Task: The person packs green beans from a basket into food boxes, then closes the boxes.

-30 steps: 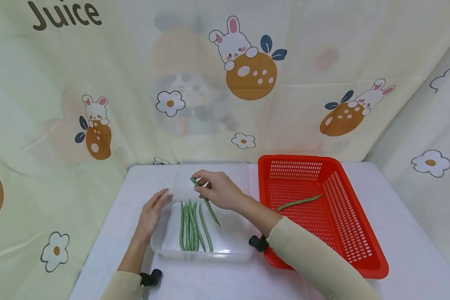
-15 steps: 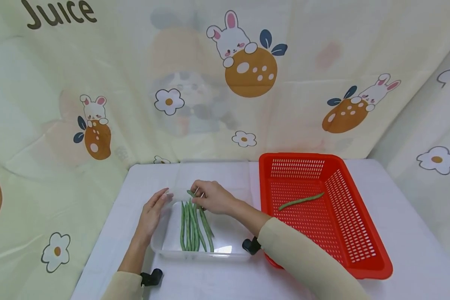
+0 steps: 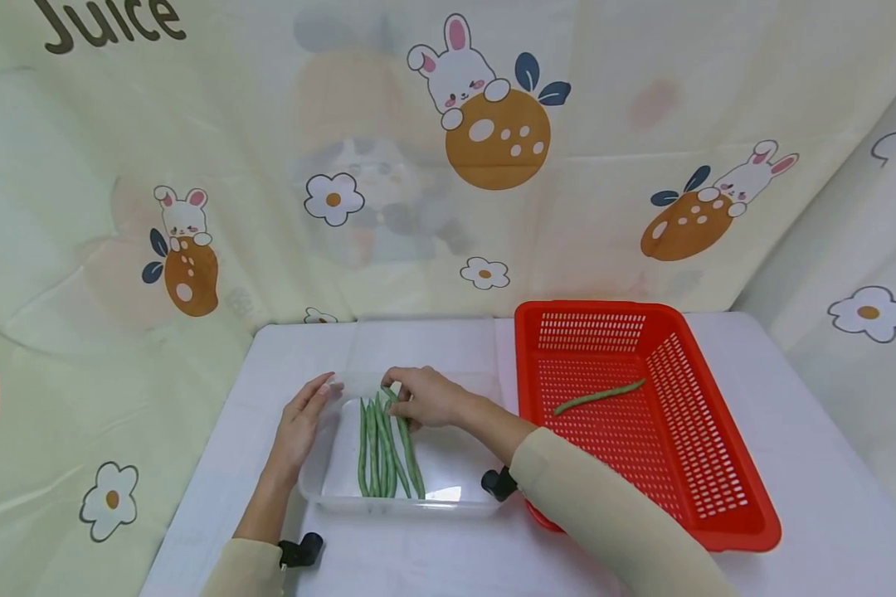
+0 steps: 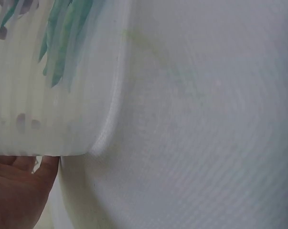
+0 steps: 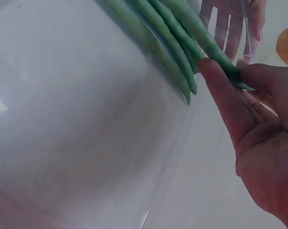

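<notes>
My right hand (image 3: 429, 400) pinches a long green bean (image 5: 208, 43) near its far end, between thumb and fingers. That bean slants down into a clear plastic container (image 3: 411, 506), close beside several other green beans (image 3: 377, 456) lying roughly side by side on its left half. Along the container's far left side, my left hand (image 3: 299, 423) rests with its fingers against the outer wall. In the left wrist view the left hand (image 4: 19, 195) touches the container's wall (image 4: 38, 133), and beans show blurred through the plastic. Part of the pinched bean hides behind the right fingers.
A red perforated basket (image 3: 717, 431) stands to the right, with one green bean (image 3: 600, 396) lying inside. Both stand on a white-covered table (image 3: 388, 555). A printed curtain (image 3: 269, 166) hangs behind the table's far edge.
My right hand has lowered the pinched bean from above the container to beside the other beans, its lower end swinging left. The left hand stays at the container's side.
</notes>
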Tool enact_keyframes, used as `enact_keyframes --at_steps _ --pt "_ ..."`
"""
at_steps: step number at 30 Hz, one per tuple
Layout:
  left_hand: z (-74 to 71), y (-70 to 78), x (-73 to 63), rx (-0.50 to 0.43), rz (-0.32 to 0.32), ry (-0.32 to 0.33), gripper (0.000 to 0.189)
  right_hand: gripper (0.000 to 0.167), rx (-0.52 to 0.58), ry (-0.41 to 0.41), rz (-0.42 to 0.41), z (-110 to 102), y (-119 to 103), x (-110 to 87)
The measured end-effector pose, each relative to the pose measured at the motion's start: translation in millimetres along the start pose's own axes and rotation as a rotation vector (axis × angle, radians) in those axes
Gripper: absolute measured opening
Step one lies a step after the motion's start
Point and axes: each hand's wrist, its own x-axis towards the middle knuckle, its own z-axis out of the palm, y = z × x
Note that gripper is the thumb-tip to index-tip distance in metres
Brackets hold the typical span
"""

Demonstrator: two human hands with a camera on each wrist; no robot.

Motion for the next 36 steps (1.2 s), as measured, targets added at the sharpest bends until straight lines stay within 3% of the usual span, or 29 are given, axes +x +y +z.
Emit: enact_keyframes --at_steps 10,17,36 --pt "0.1 -0.9 1.2 0.003 -0.015 0.001 0.049 0.042 -0.023 -0.061 0.046 2.4 5.4 -1.8" --pt "0.1 -1.1 1.8 0.004 -0.017 0.003 0.049 0.042 -0.140 -0.103 0.049 1.3 12.0 -2.1" --pt "0.1 -1.2 1.2 -0.004 -0.020 0.009 0.048 0.041 -0.066 -0.105 0.035 4.4 19.9 4.0"
